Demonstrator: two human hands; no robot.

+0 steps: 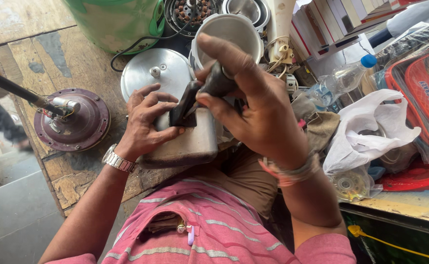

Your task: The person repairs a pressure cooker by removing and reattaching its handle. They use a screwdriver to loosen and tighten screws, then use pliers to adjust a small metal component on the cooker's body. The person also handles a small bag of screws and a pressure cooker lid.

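My left hand (146, 122) rests on a flat, worn metal appliance body (190, 144) at the edge of the wooden bench, with the thumb pressed on its top and the fingers by a black part (182, 110) fixed to it. My right hand (253, 107) is closed around a dark tool handle (217, 80) that points down at that black part. The tool's tip is hidden between the fingers.
A maroon fan motor (73, 120) on a rod lies at the left. A round steel lid (156, 73), steel pot (229, 32) and green container (116, 22) sit behind. A plastic bottle (341, 78), white bag (370, 127), books and red bags crowd the right.
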